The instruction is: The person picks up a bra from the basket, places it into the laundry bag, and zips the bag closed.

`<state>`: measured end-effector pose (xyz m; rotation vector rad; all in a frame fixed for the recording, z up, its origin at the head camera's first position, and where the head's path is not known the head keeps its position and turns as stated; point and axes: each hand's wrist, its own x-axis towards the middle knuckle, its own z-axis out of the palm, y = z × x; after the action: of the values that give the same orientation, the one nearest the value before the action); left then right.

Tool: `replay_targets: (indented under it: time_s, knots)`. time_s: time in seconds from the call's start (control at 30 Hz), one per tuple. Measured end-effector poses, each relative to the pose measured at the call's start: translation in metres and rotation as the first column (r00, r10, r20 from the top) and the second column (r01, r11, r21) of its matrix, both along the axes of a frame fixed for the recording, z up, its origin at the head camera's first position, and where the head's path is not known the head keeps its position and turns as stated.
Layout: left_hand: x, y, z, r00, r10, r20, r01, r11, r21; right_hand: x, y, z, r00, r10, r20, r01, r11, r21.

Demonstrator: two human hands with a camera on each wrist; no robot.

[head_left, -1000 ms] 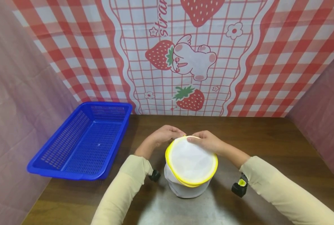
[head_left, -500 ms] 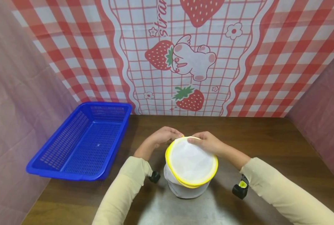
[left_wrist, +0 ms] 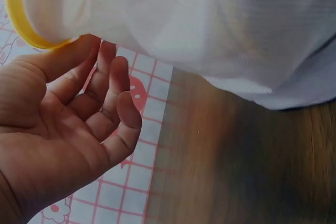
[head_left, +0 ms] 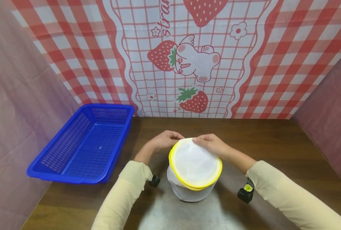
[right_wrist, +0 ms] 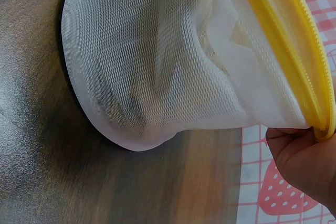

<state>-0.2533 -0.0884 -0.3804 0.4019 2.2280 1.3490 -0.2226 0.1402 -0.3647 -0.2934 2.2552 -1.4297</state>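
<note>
A round white mesh laundry bag [head_left: 196, 164] with yellow zipper trim [right_wrist: 282, 51] stands on the table in front of me, its lid tilted toward me. At the lid's far left edge, my left hand [head_left: 164, 139] pinches the yellow rim between thumb and index finger. In the left wrist view the other fingers of the left hand [left_wrist: 63, 124] are loosely curved. My right hand [head_left: 213, 143] grips the far rim, thumb on the lid; in the right wrist view the fingers of that hand [right_wrist: 310, 161] are partly hidden. Through the mesh, contents cannot be made out clearly.
A blue plastic basket [head_left: 72, 180] sits to the left on the brown wooden table [head_left: 288, 143]. Behind the table hangs a red and white strawberry-print cloth [head_left: 170, 86]. Pinkish curtains [head_left: 24, 95] close off both sides.
My left hand has slid slightly left along the rim, away from the right hand. The right hand holds nearly the same spot, and the bag has barely shifted.
</note>
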Motion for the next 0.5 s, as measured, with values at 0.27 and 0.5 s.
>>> replay_targets:
  time_s: [0.27,0.5]
  knots:
    - [0.0,0.0047,0.0017,0.998,-0.055,-0.029,0.056,0.998,0.031,-0.0002,0.0018,0.0005,1.0,0.007,-0.018,-0.008,0.999,-0.049]
    - [-0.0015,0.0091,-0.001,0.997,-0.058,-0.046,0.062,0.994,0.089,-0.001,0.0019,-0.0003,1.0,0.022,0.006,-0.022,0.997,-0.072]
